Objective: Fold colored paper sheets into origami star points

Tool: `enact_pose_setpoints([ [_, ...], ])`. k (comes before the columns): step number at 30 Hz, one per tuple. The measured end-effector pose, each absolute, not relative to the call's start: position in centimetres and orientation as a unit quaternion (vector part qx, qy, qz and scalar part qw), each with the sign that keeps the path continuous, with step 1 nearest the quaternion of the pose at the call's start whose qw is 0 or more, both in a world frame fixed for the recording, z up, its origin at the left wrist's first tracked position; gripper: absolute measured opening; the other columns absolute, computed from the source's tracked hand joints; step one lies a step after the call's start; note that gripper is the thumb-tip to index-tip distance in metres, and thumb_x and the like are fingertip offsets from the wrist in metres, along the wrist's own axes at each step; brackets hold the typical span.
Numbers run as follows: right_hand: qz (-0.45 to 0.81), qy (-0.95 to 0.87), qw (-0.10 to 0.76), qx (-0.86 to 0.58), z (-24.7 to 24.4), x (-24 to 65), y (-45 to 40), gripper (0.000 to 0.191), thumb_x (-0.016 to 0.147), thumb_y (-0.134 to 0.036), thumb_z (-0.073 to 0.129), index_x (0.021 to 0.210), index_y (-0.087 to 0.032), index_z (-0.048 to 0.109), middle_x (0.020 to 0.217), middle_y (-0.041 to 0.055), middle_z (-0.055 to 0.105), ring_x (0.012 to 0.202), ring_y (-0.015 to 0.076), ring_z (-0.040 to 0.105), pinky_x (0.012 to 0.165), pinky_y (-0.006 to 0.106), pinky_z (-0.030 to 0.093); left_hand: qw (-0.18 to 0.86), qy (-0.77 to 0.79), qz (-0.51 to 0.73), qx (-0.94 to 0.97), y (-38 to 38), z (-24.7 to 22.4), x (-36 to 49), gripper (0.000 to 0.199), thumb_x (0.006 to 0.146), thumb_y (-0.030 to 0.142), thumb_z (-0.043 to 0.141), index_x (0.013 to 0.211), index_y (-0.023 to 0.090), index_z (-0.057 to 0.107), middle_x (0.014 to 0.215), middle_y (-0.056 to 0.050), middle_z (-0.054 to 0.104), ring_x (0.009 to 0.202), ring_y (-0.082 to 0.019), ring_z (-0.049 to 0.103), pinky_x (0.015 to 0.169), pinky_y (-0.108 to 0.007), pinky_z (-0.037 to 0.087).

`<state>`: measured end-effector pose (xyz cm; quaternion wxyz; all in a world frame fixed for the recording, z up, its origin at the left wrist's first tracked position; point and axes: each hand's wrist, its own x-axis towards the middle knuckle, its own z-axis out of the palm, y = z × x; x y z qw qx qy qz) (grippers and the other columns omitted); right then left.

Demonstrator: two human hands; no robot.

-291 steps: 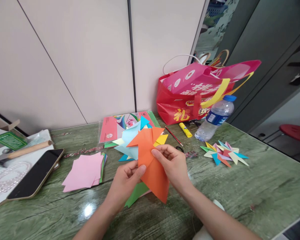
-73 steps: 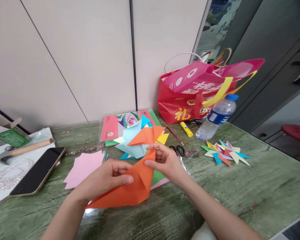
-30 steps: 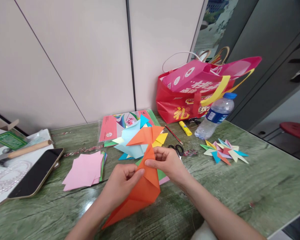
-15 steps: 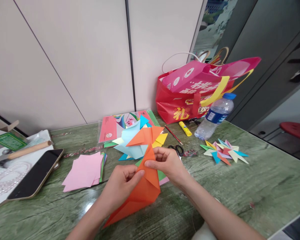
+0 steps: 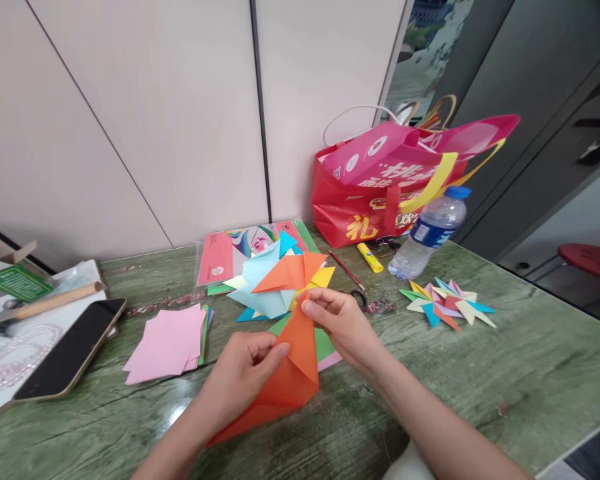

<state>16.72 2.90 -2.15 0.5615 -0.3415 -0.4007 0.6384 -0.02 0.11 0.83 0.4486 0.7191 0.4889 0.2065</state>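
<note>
A folded sheet of orange paper (image 5: 290,387) is held up between my two hands, its pointed tip upward. My left hand (image 5: 250,373) pinches its left edge between thumb and fingers. Up at the tip, the thumb and fingers of my right hand (image 5: 337,323) are closed on the paper. Green paper (image 5: 325,347) and a strip of pink lie beneath it on the table. Just beyond, folded pieces in light blue (image 5: 260,270), orange (image 5: 287,275) and yellow are heaped together.
Pink paper squares (image 5: 167,343) are stacked at left, near a phone (image 5: 73,350) and a hammer (image 5: 55,301). Behind stand a red bag (image 5: 350,200) and a water bottle (image 5: 430,233), with a glue stick (image 5: 370,258) and scissors (image 5: 361,300). A many-coloured paper star (image 5: 447,303) lies right.
My right hand has slid up the orange paper to its tip, drawing away from my left hand. My left hand keeps its pinch nearly in place.
</note>
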Motion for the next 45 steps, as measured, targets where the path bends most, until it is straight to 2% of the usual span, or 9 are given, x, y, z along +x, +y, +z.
enact_pose_setpoints([
  [9, 0.653, -0.358, 0.571, -0.345, -2.23, 16.86, 3.09, 0.018, 0.059, -0.029, 0.078, 0.07, -0.018, 0.068, 0.067, -0.0015, 0.067, 0.057, 0.0076, 0.057, 0.055, 0.019, 0.047, 0.436, 0.492, 0.192, 0.728, 0.0, 0.73, -0.07, 0.035, 0.083, 0.039, 0.038, 0.054, 0.019, 0.034, 0.055, 0.005, 0.024, 0.052, -0.01, 0.024, 0.049, -0.025, 0.018],
  [12, 0.649, -0.369, 0.566, -0.35, -2.19, 16.93, 3.06, 0.019, 0.059, -0.029, 0.078, 0.07, -0.018, 0.067, 0.068, -0.0004, 0.068, 0.059, 0.0097, 0.059, 0.056, 0.021, 0.049, 0.438, 0.494, 0.194, 0.726, -0.01, 0.73, -0.07, 0.035, 0.083, 0.039, 0.038, 0.054, 0.02, 0.033, 0.055, 0.006, 0.023, 0.051, -0.01, 0.024, 0.048, -0.025, 0.018],
  [16, 0.655, -0.389, 0.542, -0.354, -2.13, 17.02, 3.02, 0.025, 0.055, -0.024, 0.08, 0.075, -0.017, 0.066, 0.067, 0.0005, 0.07, 0.06, 0.0121, 0.062, 0.058, 0.023, 0.049, 0.433, 0.495, 0.198, 0.727, 0.01, 0.67, -0.02, 0.035, 0.083, 0.038, 0.038, 0.054, 0.02, 0.031, 0.055, 0.006, 0.022, 0.051, -0.01, 0.023, 0.048, -0.025, 0.018],
  [22, 0.656, -0.371, 0.545, -0.368, -2.06, 16.96, 3.0, 0.033, 0.048, -0.019, 0.083, 0.075, -0.017, 0.064, 0.058, -0.0027, 0.067, 0.053, 0.0097, 0.06, 0.056, 0.021, 0.047, 0.44, 0.496, 0.195, 0.722, 0.0, 0.74, 0.1, 0.034, 0.082, 0.037, 0.039, 0.054, 0.02, 0.03, 0.055, 0.006, 0.021, 0.051, -0.01, 0.021, 0.047, -0.025, 0.017],
  [32, 0.641, -0.377, 0.551, -0.379, -2.1, 16.88, 2.99, 0.036, 0.044, -0.02, 0.084, 0.075, -0.017, 0.065, 0.056, -0.0039, 0.064, 0.051, 0.0103, 0.059, 0.055, 0.023, 0.047, 0.434, 0.497, 0.195, 0.726, -0.03, 0.88, 0.18, 0.034, 0.081, 0.037, 0.039, 0.053, 0.021, 0.029, 0.054, 0.006, 0.021, 0.051, -0.01, 0.021, 0.047, -0.025, 0.017],
  [38, 0.642, -0.385, 0.544, -0.378, -1.95, 16.89, 2.94, 0.03, 0.047, -0.021, 0.083, 0.074, -0.017, 0.069, 0.063, -0.0013, 0.068, 0.058, 0.0114, 0.062, 0.06, 0.024, 0.049, 0.445, 0.499, 0.19, 0.719, -0.01, 0.83, 0.14, 0.034, 0.082, 0.038, 0.038, 0.054, 0.02, 0.032, 0.055, 0.006, 0.023, 0.051, -0.01, 0.022, 0.048, -0.026, 0.017],
  [45, 0.665, -0.379, 0.552, -0.332, -2.08, 17.21, 3.08, 0.017, 0.061, -0.027, 0.077, 0.074, -0.018, 0.071, 0.073, 0.0014, 0.071, 0.065, 0.0111, 0.064, 0.06, 0.021, 0.05, 0.429, 0.505, 0.183, 0.727, -0.05, 1.06, 0.19, 0.033, 0.081, 0.039, 0.036, 0.054, 0.02, 0.034, 0.055, 0.005, 0.025, 0.052, -0.011, 0.025, 0.049, -0.026, 0.019],
])
